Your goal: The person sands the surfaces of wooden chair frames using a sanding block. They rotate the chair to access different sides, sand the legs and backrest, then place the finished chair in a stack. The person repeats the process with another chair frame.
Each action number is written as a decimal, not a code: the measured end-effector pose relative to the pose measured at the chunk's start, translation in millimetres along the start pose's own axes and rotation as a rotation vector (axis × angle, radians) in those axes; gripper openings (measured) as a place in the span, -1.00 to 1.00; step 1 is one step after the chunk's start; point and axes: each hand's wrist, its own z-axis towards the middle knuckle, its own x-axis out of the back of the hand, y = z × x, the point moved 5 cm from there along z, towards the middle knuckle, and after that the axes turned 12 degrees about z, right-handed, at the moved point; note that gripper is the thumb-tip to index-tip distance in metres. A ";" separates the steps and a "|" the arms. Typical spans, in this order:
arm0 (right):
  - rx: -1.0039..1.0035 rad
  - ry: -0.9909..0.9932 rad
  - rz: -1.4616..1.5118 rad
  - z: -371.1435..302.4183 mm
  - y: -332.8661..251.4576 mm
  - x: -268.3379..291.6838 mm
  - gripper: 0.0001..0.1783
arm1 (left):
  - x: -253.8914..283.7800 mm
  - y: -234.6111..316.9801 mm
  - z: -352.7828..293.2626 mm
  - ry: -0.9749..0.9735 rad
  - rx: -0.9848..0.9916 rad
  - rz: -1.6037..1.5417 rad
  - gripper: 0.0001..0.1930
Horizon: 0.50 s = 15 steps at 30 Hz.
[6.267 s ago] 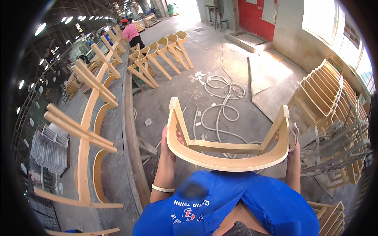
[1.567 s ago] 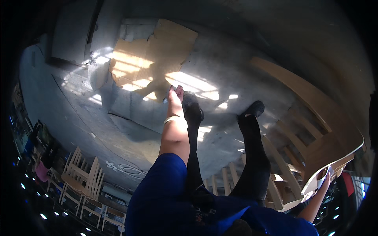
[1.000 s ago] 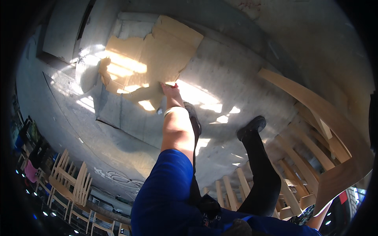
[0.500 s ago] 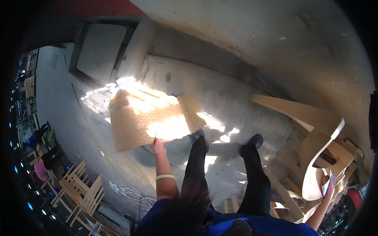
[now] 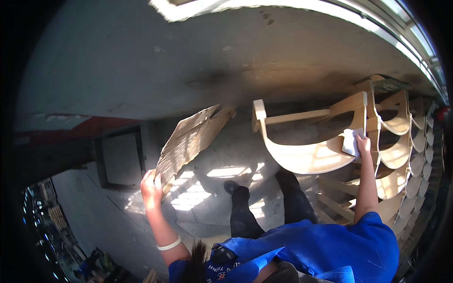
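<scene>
Head view, and the left hand (image 5: 151, 189) is clenched on the lower edge of a ragged piece of cardboard (image 5: 186, 137), left of centre; gripped at that end, the sheet tilts up and away, probably leaving its length clear of the legs. Over at right, the right hand (image 5: 362, 144) grasps a white sheet (image 5: 350, 143) against a curved wooden chair frame (image 5: 306, 158), perhaps to steady it beside the chair stack (image 5: 394, 155); whether that stack bears weight, I can't tell. Writing? Pale letters on the blue shirt (image 5: 321, 247), bottom centre, partly folded away.
</scene>
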 end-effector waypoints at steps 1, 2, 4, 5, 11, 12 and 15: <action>0.023 0.013 -0.058 -6.7 -2.6 -0.2 -0.53 | 15.1 33.9 16.6 0.056 -0.043 0.063 -0.82; 0.012 0.019 -0.072 -11.6 -4.3 -2.5 -0.55 | 31.9 68.4 31.8 0.163 -0.117 0.100 -0.82; -0.057 -0.008 0.006 -22.1 -4.3 -6.2 -0.57 | 48.4 133.1 56.6 0.178 -0.263 0.152 -0.80; -0.066 -0.008 0.023 -27.2 -5.3 -6.5 -0.58 | 54.8 165.9 68.2 0.247 -0.359 0.186 -0.79; -0.080 0.029 0.180 -45.3 -23.4 -1.8 -0.65 | 33.0 330.1 119.3 0.056 -0.557 0.296 -0.79; -0.098 0.008 0.217 -46.3 -27.3 -0.4 -0.66 | 25.7 362.8 123.7 0.079 -0.610 0.285 -0.79; -0.185 -0.009 0.280 -48.8 -36.6 4.3 -0.69 | -4.6 458.8 145.1 0.036 -0.696 0.226 -0.86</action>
